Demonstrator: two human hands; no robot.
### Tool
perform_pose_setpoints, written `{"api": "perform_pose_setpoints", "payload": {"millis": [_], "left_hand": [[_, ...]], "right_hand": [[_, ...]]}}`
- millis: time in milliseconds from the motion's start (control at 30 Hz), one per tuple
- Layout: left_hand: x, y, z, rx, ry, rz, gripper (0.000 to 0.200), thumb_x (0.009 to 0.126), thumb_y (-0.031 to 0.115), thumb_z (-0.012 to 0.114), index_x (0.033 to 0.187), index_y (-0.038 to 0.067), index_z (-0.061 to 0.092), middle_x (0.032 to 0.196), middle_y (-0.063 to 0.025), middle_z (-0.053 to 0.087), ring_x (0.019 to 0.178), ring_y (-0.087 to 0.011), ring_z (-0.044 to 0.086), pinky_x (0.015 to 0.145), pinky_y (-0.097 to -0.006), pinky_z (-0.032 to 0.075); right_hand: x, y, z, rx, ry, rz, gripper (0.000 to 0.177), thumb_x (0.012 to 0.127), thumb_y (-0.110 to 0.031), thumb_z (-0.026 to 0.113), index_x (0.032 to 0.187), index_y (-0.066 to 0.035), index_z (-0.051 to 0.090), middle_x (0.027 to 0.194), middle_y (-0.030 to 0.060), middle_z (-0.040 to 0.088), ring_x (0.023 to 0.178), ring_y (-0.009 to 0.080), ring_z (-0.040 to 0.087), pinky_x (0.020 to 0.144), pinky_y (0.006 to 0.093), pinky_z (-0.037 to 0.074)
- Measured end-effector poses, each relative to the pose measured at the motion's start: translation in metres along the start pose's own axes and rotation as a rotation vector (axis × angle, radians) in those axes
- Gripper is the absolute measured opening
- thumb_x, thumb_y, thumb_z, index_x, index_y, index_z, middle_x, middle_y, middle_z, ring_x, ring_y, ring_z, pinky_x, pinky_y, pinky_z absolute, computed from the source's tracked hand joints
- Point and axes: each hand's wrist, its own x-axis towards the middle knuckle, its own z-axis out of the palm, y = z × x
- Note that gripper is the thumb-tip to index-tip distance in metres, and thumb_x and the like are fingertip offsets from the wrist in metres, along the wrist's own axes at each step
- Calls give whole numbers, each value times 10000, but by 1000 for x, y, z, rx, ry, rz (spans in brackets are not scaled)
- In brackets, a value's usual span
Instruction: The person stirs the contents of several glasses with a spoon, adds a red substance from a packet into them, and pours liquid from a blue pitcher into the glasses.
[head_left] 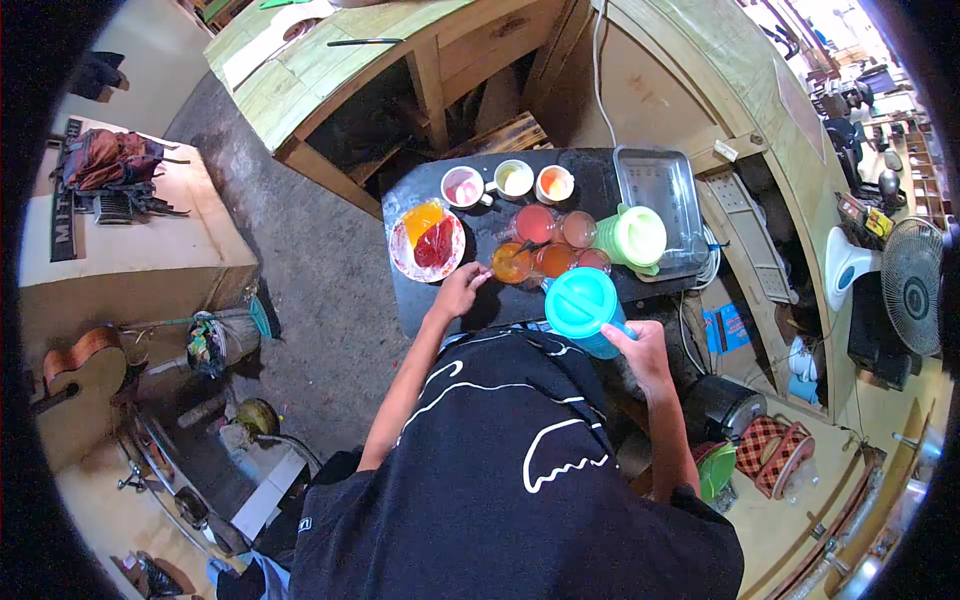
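Note:
My right hand grips the handle of a teal lidded jug at the near edge of a black table. My left hand rests on the table with fingers reaching toward an orange-filled glass that has something like a spoon in it. Around it stand several glasses of red and orange drink. A white plate with orange and red pieces lies just beyond my left hand. Three cups stand in a row at the far side.
A green lidded jug and a clear plastic tray sit at the table's right. A wooden workbench stands beyond. A fan is far right, a black pot on the floor, a guitar at left.

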Motion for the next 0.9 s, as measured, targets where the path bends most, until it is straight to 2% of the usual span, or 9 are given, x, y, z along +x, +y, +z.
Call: {"api": "perform_pose_setpoints", "payload": {"millis": [233, 567, 900], "left_hand": [[0, 2, 0, 19, 3, 8, 214, 912, 211, 544, 983, 14, 592, 938, -164, 642, 908, -292, 622, 800, -370, 467], [2, -5, 2, 33, 13, 32, 194, 914, 192, 551, 970, 9, 586, 897, -161, 635, 858, -284, 617, 760, -355, 470], [1, 2, 2, 49, 30, 54, 183, 912, 169, 549, 993, 13, 600, 928, -163, 640, 882, -302, 617, 771, -366, 469]], "right_hand": [[1, -5, -1, 1, -17, 21, 431, 806, -235, 716, 478, -69, 492, 510, -89, 421, 487, 13, 330, 425, 256, 222], [-2, -8, -2, 26, -9, -15, 447, 812, -236, 716, 472, -65, 482, 495, -88, 396, 482, 13, 320, 422, 263, 212], [0, -5, 3, 43, -2, -25, 463, 807, -234, 725, 461, -72, 465, 488, -91, 389, 471, 10, 310, 414, 261, 203]]}}
